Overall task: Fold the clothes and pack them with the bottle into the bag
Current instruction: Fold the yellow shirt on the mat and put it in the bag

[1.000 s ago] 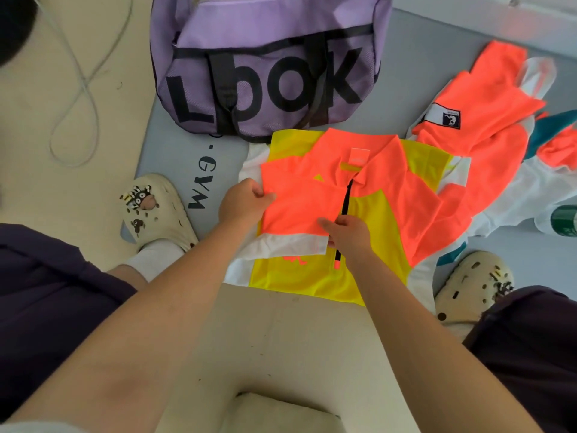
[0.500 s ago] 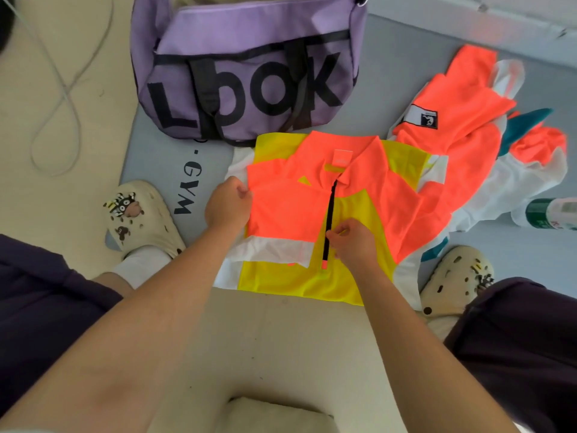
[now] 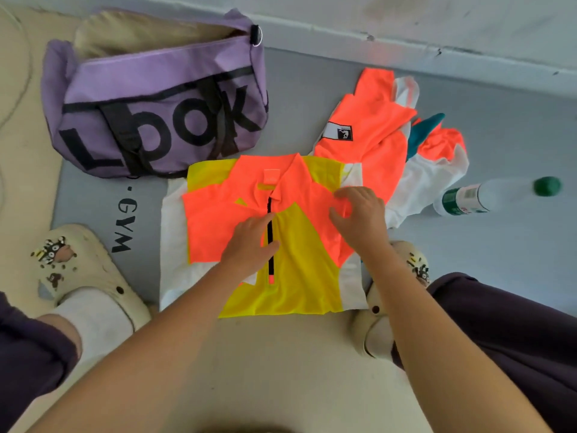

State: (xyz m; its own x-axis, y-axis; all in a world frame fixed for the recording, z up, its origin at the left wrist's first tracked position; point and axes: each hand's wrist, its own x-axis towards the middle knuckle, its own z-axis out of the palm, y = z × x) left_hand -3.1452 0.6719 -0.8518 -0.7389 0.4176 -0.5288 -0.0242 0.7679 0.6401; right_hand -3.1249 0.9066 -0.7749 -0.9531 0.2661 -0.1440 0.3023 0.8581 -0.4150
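Note:
A yellow, orange and white zip shirt [image 3: 306, 276] lies flat on the floor in front of me, its left sleeve folded across the chest. My left hand [image 3: 249, 245] rests flat on the folded sleeve beside the black zipper, holding nothing. At the shirt's right shoulder, my right hand [image 3: 359, 214] curls its fingers into the orange right sleeve. The purple bag [image 3: 156, 98] sits behind the shirt to the left, its top open. A second orange, white and teal garment [image 3: 374, 126] lies crumpled at the right. A clear bottle [image 3: 468, 200] with a green cap lies on its side beyond it.
A grey gym mat [image 3: 296, 95] lies under the bag and clothes, against a wall at the back. My two cream clogs [image 3: 81, 270] [image 3: 374, 326] flank the shirt. A thin cord runs along the beige floor at the far left.
My left hand left the shirt's left edge and now lies flat by the zipper. My right hand moved from the zipper to the right sleeve. The view tilted up and right.

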